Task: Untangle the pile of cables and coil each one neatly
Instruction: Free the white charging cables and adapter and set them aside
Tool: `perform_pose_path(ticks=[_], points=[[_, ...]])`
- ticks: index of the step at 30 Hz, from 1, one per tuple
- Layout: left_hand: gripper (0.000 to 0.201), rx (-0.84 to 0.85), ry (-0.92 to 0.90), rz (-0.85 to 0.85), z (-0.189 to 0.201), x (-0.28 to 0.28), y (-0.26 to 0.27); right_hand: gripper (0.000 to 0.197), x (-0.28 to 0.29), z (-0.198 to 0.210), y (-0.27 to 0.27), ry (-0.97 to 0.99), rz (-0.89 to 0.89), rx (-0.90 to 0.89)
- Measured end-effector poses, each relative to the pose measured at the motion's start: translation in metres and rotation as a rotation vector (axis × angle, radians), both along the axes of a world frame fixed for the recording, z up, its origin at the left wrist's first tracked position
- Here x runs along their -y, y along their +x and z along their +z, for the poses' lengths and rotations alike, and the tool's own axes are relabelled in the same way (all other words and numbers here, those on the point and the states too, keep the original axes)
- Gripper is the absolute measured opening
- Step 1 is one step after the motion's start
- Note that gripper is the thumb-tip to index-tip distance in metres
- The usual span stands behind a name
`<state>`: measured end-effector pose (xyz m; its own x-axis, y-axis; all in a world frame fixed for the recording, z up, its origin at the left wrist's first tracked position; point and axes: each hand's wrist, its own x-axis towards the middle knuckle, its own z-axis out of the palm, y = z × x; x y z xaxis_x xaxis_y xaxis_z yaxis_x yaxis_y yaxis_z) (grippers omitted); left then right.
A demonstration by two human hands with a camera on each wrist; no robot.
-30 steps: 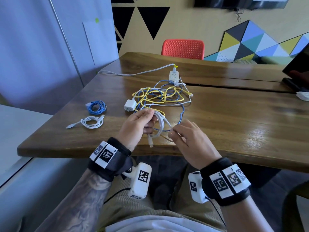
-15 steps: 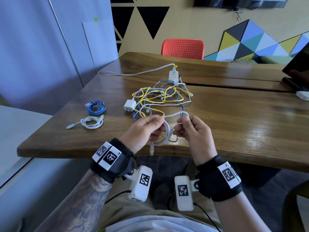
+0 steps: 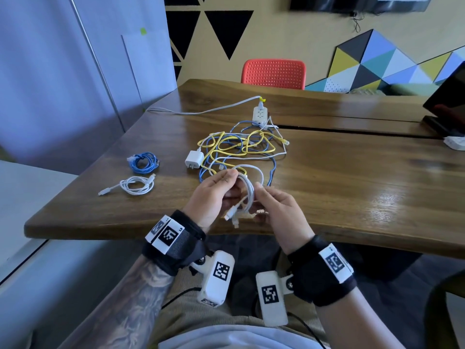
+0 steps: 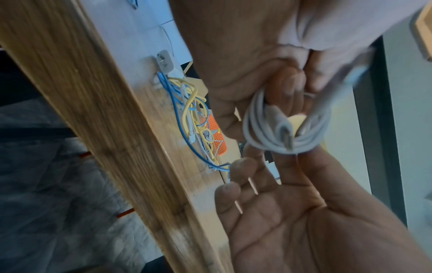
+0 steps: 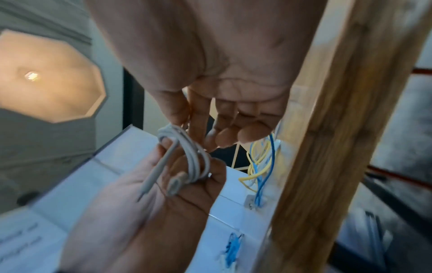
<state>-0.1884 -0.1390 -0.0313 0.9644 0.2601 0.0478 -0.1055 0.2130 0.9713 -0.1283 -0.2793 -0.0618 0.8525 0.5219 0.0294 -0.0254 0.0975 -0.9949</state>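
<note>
ahead: cable tangle [image 3: 241, 149], charger [image 3: 193, 159] | left: two coils [image 3: 141, 173] | right: bare table [image 3: 352, 177]

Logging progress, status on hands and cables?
Left hand grips white cable coil; right hand pinches it. Tangled pile remains on table. Nothing obstructing.

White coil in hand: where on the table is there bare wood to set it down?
Free: the near edge of the table in front of the coiled white cable, and the broad stretch right of the tangled pile. Crowded: the middle around the pile, the charger and power strip. The left hand and right hand hold the white coil.
</note>
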Motion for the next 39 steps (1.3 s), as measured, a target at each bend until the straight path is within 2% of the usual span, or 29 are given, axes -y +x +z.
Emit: perform_pose_path(ticks=[2, 3, 4, 6, 7, 9, 12, 16, 20, 23, 26, 29, 34, 37, 39], points=[[0.034, -0.006, -0.032, 0.073, -0.006, -0.005, 0.004, 0.015, 0.0, -0.002, -0.003, -0.014, -0.158, 0.31], [0.034, -0.008, -0.049, 0.11, -0.007, -0.006, 0.006, 0.016, 0.002, -0.003, -0.004, -0.018, -0.239, 0.507], [0.034, -0.006, -0.065, 0.142, -0.008, -0.007, 0.008, 0.021, 0.004, -0.003, -0.005, -0.046, -0.265, 0.71], [0.032, -0.013, -0.08, 0.179, -0.007, -0.007, 0.01, 0.024, 0.004, -0.004, -0.004, -0.179, -0.186, 1.043], [0.031, -0.019, -0.077, 0.175, -0.006, -0.005, 0.009, 0.026, 0.004, -0.004, -0.004, -0.252, -0.145, 1.127], [0.032, -0.009, -0.062, 0.144, -0.006, -0.003, 0.009, 0.027, 0.002, -0.006, -0.003, -0.337, -0.132, 1.17], [0.034, 0.033, -0.053, 0.101, -0.009, -0.004, 0.006, 0.02, 0.003, -0.008, 0.001, -0.303, -0.145, 1.194], [0.028, 0.083, 0.033, 0.079, -0.016, -0.006, 0.006, 0.011, 0.002, -0.008, -0.001, -0.205, -0.099, 1.036], [0.026, 0.134, 0.13, 0.14, -0.016, -0.006, 0.009, 0.011, -0.004, -0.006, -0.007, -0.024, -0.137, 0.611], [0.028, 0.173, 0.271, 0.165, -0.015, -0.006, 0.008, 0.02, -0.003, 0.004, -0.008, 0.009, -0.1, 0.4], [0.028, 0.256, 0.52, 0.198, -0.008, -0.007, 0.004, 0.028, -0.001, 0.013, -0.001, 0.003, -0.021, 0.258], [0.022, 0.32, 0.681, 0.202, -0.002, -0.01, 0.001, 0.029, 0.001, 0.018, 0.007, 0.062, 0.044, 0.071], [0.017, 0.297, 0.835, 0.095, 0.003, -0.011, -0.001, 0.034, 0.001, 0.019, 0.01, 0.109, 0.069, -0.031], [0.019, 0.296, 0.817, 0.061, 0.006, -0.015, -0.003, 0.028, 0.003, 0.019, 0.012, 0.086, 0.129, 0.018], [0.018, 0.296, 0.74, 0.022, 0.007, -0.014, -0.003, 0.023, 0.001, 0.018, 0.011, 0.116, 0.143, 0.058]])
